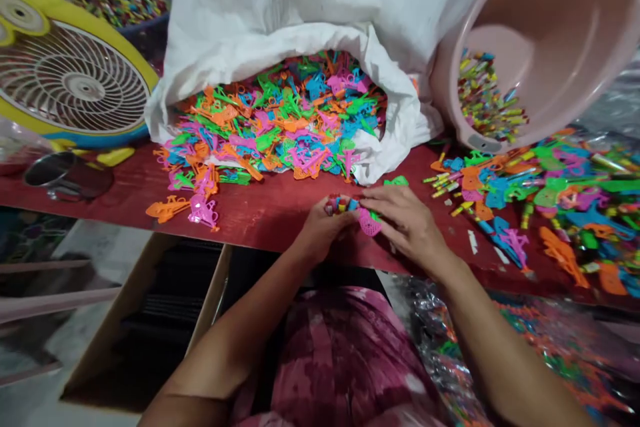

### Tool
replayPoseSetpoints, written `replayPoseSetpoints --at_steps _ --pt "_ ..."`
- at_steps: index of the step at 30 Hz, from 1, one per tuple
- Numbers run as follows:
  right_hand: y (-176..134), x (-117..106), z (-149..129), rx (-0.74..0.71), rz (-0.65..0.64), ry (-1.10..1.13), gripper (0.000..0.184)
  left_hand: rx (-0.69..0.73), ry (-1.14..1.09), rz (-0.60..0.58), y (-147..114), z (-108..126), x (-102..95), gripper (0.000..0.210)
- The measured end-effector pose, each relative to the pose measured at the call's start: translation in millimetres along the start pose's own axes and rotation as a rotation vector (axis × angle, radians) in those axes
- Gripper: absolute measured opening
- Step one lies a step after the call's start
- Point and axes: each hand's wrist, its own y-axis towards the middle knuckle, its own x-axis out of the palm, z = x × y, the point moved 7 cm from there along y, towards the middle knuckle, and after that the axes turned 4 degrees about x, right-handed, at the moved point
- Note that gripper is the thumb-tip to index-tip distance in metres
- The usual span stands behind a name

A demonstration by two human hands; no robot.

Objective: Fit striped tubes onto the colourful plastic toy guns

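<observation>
Over the red table's front edge, my left hand is closed around several small colourful tubes. My right hand meets it from the right, with its fingertips on a pink plastic toy piece that has a mesh paddle-like end. How far the pink piece runs between the fingers is hidden. A green plastic piece lies just beyond my right hand. Behind both hands, a white sack lies with its mouth towards me, spilling a heap of orange, green, pink and blue plastic pieces.
A tilted pink tub at right holds small tubes. Mixed pieces and tubes spread below it. At left stand a yellow fan and a metal cup. Under the table edge is a cardboard box with black contents.
</observation>
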Motion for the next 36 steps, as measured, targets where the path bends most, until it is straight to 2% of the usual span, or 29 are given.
replayPoseSetpoints --at_steps 3,7,9,12,15,20,27,30,33,34,36 --pt "-12 -4 22 0.118 0.044 0.09 0.024 0.033 0.009 0.056 4 1 -0.9 0.032" --pt "-37 -8 58 0.514 0.218 0.361 0.02 0.083 0.055 0.153 7 2 1.5 0.028" --pt "-47 -2 64 0.653 0.275 0.527 0.023 0.094 0.083 0.171 8 -1 5.7 0.024" --pt "-53 8 62 0.742 0.303 0.706 0.026 0.11 0.118 0.182 9 -4 10.8 0.02" --pt "-54 18 60 0.786 0.274 0.768 0.03 0.097 0.103 0.178 9 -5 12.7 0.021" --pt "-50 28 56 0.785 0.211 0.745 0.037 0.096 0.047 0.161 11 -9 12.4 0.027" --pt "-44 36 47 0.739 0.147 0.746 0.029 0.094 0.061 0.295 18 -20 4.1 0.027" --pt "-47 28 49 0.724 0.143 0.6 0.034 0.101 0.081 0.305 17 -15 3.2 0.024" --pt "-44 0 45 0.539 0.254 0.252 0.048 0.109 0.101 0.292 16 -9 3.0 0.019" --pt "-40 -6 39 0.431 0.244 0.121 0.051 0.11 0.11 0.279 16 -8 3.5 0.018" --pt "-33 -7 28 0.217 0.128 -0.093 0.053 0.117 0.122 0.263 17 -9 4.4 0.018"
